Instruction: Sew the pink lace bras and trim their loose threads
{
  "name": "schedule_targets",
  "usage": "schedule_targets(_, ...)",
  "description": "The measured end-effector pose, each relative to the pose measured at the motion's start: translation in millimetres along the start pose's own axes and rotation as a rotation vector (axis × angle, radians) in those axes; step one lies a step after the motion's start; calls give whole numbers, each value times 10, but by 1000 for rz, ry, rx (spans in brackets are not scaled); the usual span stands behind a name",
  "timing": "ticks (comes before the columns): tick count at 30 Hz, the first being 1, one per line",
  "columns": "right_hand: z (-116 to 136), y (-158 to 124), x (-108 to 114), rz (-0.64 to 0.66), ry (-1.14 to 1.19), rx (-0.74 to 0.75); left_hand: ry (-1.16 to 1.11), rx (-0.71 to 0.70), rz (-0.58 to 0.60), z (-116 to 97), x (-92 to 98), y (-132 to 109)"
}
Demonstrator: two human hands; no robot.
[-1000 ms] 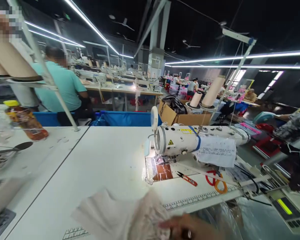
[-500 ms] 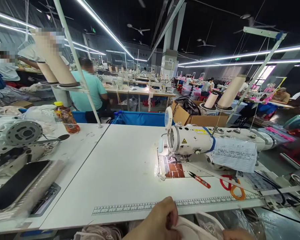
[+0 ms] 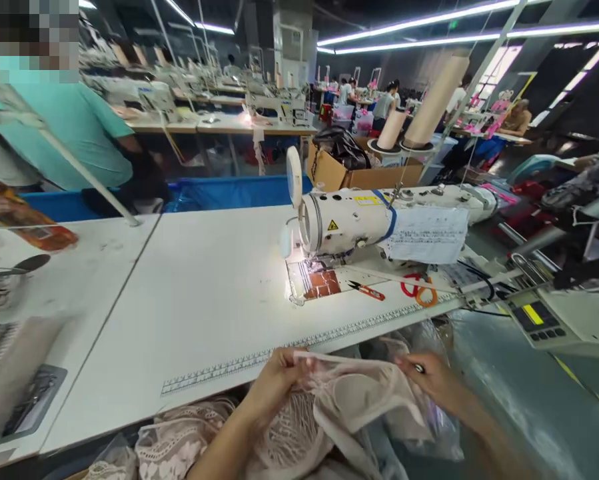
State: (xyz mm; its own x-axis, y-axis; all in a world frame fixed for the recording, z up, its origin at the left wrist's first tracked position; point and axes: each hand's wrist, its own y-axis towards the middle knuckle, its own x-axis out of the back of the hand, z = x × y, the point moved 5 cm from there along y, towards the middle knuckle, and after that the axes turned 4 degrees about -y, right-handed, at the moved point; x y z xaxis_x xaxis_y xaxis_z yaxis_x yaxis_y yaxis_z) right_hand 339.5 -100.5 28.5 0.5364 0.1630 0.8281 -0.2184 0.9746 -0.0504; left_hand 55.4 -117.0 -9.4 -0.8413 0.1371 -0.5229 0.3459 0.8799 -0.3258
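Observation:
A beige bra [image 3: 366, 393] with a moulded cup and thin edging is stretched between my hands, just in front of the table's near edge. My left hand [image 3: 284, 377] pinches one end of its edging, fingers closed. At the other end my right hand [image 3: 432, 377] grips the edge, and a small dark round thing that I cannot identify shows by its fingers. Beige lace pieces [image 3: 179, 437] lie bunched below and left of my left hand. Beyond the hands stands a white sewing machine [image 3: 349, 217] with its lamp lit over the needle area.
Orange thread snips [image 3: 369, 291] and red-and-orange-handled scissors [image 3: 426, 292] lie beside the machine. A printed ruler [image 3: 219, 370] runs along the white table's front [image 3: 204, 287]. Thread cones [image 3: 436, 100] and a cardboard box [image 3: 349, 179] stand behind. A person in a turquoise shirt [image 3: 79, 133] sits at the far left.
My view has turned right and down, so the machine sits higher and further left. Both hands now show with the bra spread between them; earlier, only part of it and little of the right hand showed.

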Motion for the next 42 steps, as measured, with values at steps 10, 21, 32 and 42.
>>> schedule_targets(10, 892, -125, -345, -187, -109, 358, 196, -76, -157, 118, -129, -164)
schedule_targets(21, 1286, -151, -396, -319, -320, 580, 232, -107, -158, 71, -178, -220)
schedule_targets(32, 1257, -138, -425, -313, -316, 549, 222, -84, -150, 55, -190, -219)
schedule_targets(42, 1190, -89, -598, -75, 218, 293, 475, -116, -94, -122, -364, -163)
